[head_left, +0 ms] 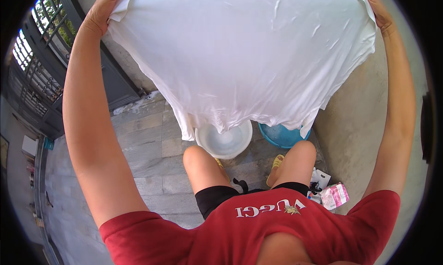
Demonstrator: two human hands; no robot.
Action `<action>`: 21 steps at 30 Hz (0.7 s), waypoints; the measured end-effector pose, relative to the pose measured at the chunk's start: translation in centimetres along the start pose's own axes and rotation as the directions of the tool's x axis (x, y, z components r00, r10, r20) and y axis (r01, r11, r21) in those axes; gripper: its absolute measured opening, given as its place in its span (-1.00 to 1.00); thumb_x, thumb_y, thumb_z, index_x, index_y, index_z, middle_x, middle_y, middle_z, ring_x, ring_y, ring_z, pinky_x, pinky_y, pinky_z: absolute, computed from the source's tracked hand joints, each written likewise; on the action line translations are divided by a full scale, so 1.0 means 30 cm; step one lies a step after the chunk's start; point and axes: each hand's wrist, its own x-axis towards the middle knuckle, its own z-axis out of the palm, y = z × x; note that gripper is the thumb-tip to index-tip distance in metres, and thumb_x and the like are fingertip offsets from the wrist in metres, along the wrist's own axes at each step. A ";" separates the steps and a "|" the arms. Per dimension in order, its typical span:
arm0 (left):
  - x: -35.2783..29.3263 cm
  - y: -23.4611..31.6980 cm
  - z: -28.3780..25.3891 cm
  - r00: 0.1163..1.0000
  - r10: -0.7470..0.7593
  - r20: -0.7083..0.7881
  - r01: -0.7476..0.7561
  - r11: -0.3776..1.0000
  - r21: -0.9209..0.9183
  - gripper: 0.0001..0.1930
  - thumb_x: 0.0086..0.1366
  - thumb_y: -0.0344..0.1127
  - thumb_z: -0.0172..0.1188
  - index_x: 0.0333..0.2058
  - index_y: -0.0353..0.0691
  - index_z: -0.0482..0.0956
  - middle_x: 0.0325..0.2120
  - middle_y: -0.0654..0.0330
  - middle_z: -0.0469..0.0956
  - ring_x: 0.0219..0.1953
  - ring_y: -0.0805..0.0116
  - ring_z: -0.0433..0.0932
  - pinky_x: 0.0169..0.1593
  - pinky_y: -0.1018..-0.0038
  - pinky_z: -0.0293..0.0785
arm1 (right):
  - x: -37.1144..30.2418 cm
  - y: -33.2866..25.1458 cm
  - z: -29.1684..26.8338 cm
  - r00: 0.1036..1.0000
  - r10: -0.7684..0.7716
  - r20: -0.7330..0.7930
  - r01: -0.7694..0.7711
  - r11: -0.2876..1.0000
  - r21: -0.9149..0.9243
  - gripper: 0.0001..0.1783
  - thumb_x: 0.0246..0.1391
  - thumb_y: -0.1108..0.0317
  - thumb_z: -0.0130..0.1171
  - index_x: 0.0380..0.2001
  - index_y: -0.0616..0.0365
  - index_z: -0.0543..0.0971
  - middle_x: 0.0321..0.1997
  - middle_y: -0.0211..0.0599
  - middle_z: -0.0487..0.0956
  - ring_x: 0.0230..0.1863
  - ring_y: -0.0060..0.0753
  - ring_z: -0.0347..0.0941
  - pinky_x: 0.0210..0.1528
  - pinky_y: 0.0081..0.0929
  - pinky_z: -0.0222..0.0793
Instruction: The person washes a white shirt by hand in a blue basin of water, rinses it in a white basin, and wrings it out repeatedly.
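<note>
A wide white cloth hangs spread between my raised arms, looking damp, with creases and a ragged-looking lower edge. Its exact kind I cannot tell, since the upper part runs out of view. My left hand grips its left edge near the top of the picture; my right hand holds the opposite edge. The fingers of both are partly cut off or covered. Below the cloth stand a white basin of cloudy water and a blue basin, whose far side the cloth hides.
A dark metal gate stands to the left, and a concrete wall rises close on the right. Beside my right leg lie a pink and white package and a white packet. Grey tiles cover the floor.
</note>
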 end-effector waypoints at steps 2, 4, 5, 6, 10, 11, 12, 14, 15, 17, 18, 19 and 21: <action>0.115 -0.036 -0.111 0.990 0.081 0.116 -0.084 0.996 0.025 -0.51 0.12 0.10 0.20 -0.19 -0.23 0.55 -0.39 0.23 0.57 -0.42 0.50 0.55 -0.32 0.55 0.49 | 0.013 -0.043 -0.006 1.000 -0.019 0.018 0.019 1.000 0.007 -0.75 0.14 0.31 0.09 -0.25 0.27 0.58 -0.22 -0.32 0.57 -0.19 -0.54 0.46 -0.12 -0.58 0.39; 0.130 -0.064 -0.115 0.990 0.114 0.086 -0.116 0.993 0.022 -0.50 0.12 0.11 0.20 -0.18 -0.23 0.55 -0.39 0.24 0.57 -0.41 0.51 0.55 -0.32 0.55 0.49 | 0.022 -0.100 0.000 0.999 -0.005 0.046 0.005 1.000 -0.012 -0.74 0.15 0.30 0.09 -0.23 0.28 0.57 -0.21 -0.31 0.57 -0.18 -0.53 0.46 -0.11 -0.57 0.39; 0.145 -0.077 -0.109 0.989 0.129 0.072 -0.131 0.991 0.023 -0.50 0.12 0.11 0.20 -0.18 -0.22 0.54 -0.38 0.24 0.57 -0.41 0.51 0.55 -0.31 0.55 0.49 | 0.032 -0.119 -0.002 0.998 -0.001 0.057 0.003 1.000 -0.022 -0.74 0.15 0.30 0.08 -0.23 0.29 0.57 -0.21 -0.31 0.57 -0.18 -0.52 0.46 -0.11 -0.57 0.39; 0.137 -0.058 -0.108 0.989 0.134 0.064 -0.136 0.990 0.028 -0.50 0.12 0.11 0.20 -0.17 -0.22 0.54 -0.38 0.24 0.57 -0.41 0.51 0.55 -0.32 0.55 0.48 | 0.029 -0.140 -0.008 0.998 0.001 0.062 0.001 1.000 -0.019 -0.73 0.15 0.30 0.08 -0.22 0.29 0.57 -0.21 -0.30 0.58 -0.18 -0.52 0.46 -0.11 -0.57 0.39; 0.129 -0.002 -0.105 0.988 0.148 0.044 -0.149 0.988 0.037 -0.49 0.12 0.11 0.20 -0.16 -0.22 0.54 -0.38 0.25 0.56 -0.40 0.52 0.55 -0.31 0.56 0.48 | 0.034 -0.184 -0.028 0.998 0.009 0.062 -0.008 1.000 -0.009 -0.71 0.15 0.29 0.07 -0.20 0.31 0.57 -0.20 -0.29 0.58 -0.17 -0.50 0.47 -0.10 -0.55 0.39; 0.129 0.002 -0.107 0.988 0.150 0.041 -0.151 0.988 0.035 -0.49 0.12 0.11 0.20 -0.15 -0.23 0.54 -0.38 0.25 0.56 -0.39 0.52 0.55 -0.31 0.56 0.48 | 0.041 -0.190 -0.032 0.998 0.015 0.054 -0.014 1.000 -0.019 -0.70 0.16 0.29 0.07 -0.19 0.32 0.57 -0.19 -0.28 0.58 -0.17 -0.50 0.47 -0.10 -0.55 0.39; 0.130 0.009 -0.105 0.986 0.164 0.017 -0.164 0.985 0.055 -0.48 0.12 0.12 0.20 -0.16 -0.22 0.54 -0.38 0.25 0.56 -0.38 0.51 0.55 -0.30 0.56 0.48 | 0.051 -0.190 -0.032 0.999 0.009 0.043 -0.008 1.000 -0.027 -0.71 0.16 0.29 0.07 -0.21 0.32 0.57 -0.21 -0.29 0.58 -0.18 -0.50 0.47 -0.11 -0.55 0.40; 0.129 0.003 -0.099 0.982 0.186 -0.036 -0.182 0.979 0.093 -0.48 0.11 0.13 0.20 -0.17 -0.22 0.55 -0.38 0.24 0.56 -0.37 0.51 0.56 -0.28 0.54 0.49 | 0.072 -0.184 -0.030 1.000 -0.001 0.027 0.002 0.999 -0.047 -0.71 0.17 0.29 0.07 -0.24 0.33 0.58 -0.23 -0.30 0.59 -0.19 -0.51 0.48 -0.12 -0.56 0.40; 0.149 -0.010 -0.104 0.981 0.194 -0.007 -0.193 0.978 0.084 -0.45 0.11 0.14 0.19 -0.13 -0.23 0.53 -0.34 0.21 0.56 -0.32 0.47 0.56 -0.23 0.51 0.48 | 0.081 -0.183 -0.026 1.000 0.013 -0.011 -0.013 0.998 -0.067 -0.72 0.16 0.30 0.06 -0.20 0.31 0.56 -0.19 -0.29 0.58 -0.16 -0.47 0.47 -0.09 -0.53 0.39; 0.163 0.051 -0.162 0.978 0.206 0.028 -0.208 0.970 0.129 -0.40 0.10 0.16 0.19 -0.06 -0.24 0.48 -0.27 0.16 0.56 -0.21 0.40 0.55 -0.13 0.46 0.46 | 0.098 -0.184 -0.037 0.996 0.023 -0.081 -0.026 0.999 -0.042 -0.72 0.14 0.33 0.06 -0.14 0.26 0.53 -0.12 -0.26 0.55 -0.10 -0.41 0.45 -0.03 -0.47 0.37; 0.145 0.063 -0.145 0.975 0.222 0.024 -0.223 0.971 0.089 -0.47 0.14 0.11 0.18 -0.12 -0.25 0.52 -0.32 0.18 0.57 -0.28 0.42 0.55 -0.21 0.46 0.47 | 0.106 -0.171 -0.040 0.999 0.005 -0.054 -0.006 1.000 -0.015 -0.67 0.14 0.32 0.05 -0.11 0.35 0.50 -0.13 -0.19 0.54 -0.13 -0.37 0.45 -0.07 -0.46 0.38; 0.155 0.014 -0.071 0.969 0.244 0.026 -0.243 0.970 -0.023 -0.54 0.18 0.05 0.18 -0.18 -0.26 0.55 -0.37 0.20 0.59 -0.35 0.44 0.56 -0.29 0.47 0.48 | 0.117 -0.196 -0.044 1.000 -0.005 -0.021 0.004 0.998 -0.059 -0.61 0.15 0.30 0.04 -0.08 0.43 0.46 -0.14 -0.12 0.53 -0.15 -0.33 0.46 -0.11 -0.44 0.39; 0.117 0.080 -0.071 0.964 0.267 -0.006 -0.268 0.963 -0.035 -0.59 0.22 0.01 0.18 -0.23 -0.27 0.59 -0.43 0.24 0.60 -0.43 0.48 0.56 -0.37 0.49 0.49 | 0.118 -0.255 -0.022 1.000 -0.009 0.017 0.010 0.998 -0.064 -0.48 0.18 0.32 -0.01 0.05 0.60 0.31 0.09 0.12 0.38 0.10 -0.13 0.32 0.15 -0.29 0.23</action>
